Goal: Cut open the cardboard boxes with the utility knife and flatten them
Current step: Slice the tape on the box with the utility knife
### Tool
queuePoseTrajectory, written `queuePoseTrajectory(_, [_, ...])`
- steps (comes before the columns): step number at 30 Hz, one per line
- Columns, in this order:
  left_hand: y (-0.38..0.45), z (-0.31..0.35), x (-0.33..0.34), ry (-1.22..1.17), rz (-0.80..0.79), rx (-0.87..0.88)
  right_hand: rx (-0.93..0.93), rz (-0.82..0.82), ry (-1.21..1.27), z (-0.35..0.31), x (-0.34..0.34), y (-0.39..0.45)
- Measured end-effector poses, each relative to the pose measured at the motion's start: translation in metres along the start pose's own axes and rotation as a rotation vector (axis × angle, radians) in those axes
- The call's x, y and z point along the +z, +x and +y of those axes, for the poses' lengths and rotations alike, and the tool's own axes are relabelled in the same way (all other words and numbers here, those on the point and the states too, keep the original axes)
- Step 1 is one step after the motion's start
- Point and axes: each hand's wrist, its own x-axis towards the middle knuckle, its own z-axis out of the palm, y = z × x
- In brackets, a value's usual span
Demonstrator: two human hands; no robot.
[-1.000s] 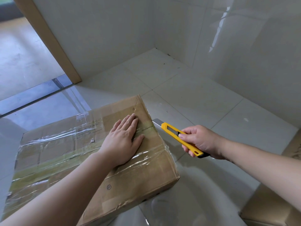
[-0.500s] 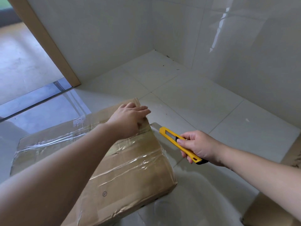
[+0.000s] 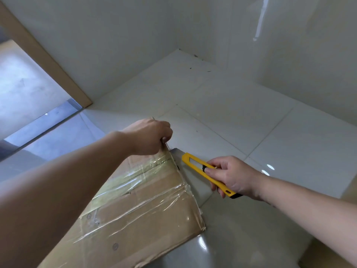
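A brown cardboard box, wrapped in clear and greenish tape, lies on the white tiled floor at lower centre. My left hand grips its far right top corner, fingers curled over the edge, and my forearm hides much of the box's left part. My right hand holds a yellow utility knife just right of the box, thumb on the black slider, the knife's tip pointing at the box's far right edge. No blade is visible beyond the yellow tip.
White tiled walls meet in a corner behind the box. A wooden door frame and a metal floor track lie to the left. More brown cardboard shows at the lower right edge.
My left hand slid from lying flat on the box's top to gripping its far right corner. The box's near side has turned toward me. The knife stayed beside the box, shifting slightly.
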Motion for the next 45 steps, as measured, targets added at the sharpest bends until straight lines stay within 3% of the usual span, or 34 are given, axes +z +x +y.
queuePoseTrajectory(5, [0.002, 0.002, 0.000, 0.074, -0.002, -0.009, -0.018, -0.001, 0.039, 0.004, 0.003, -0.001])
queuePoseTrajectory(34, [0.010, -0.008, 0.010, -0.001, 0.031, -0.005, -0.060, 0.047, -0.068, 0.001, 0.008, -0.006])
queuePoseTrajectory(45, [0.009, -0.006, 0.011, -0.002, 0.031, -0.031, -0.041, -0.032, -0.002, -0.002, 0.009, -0.022])
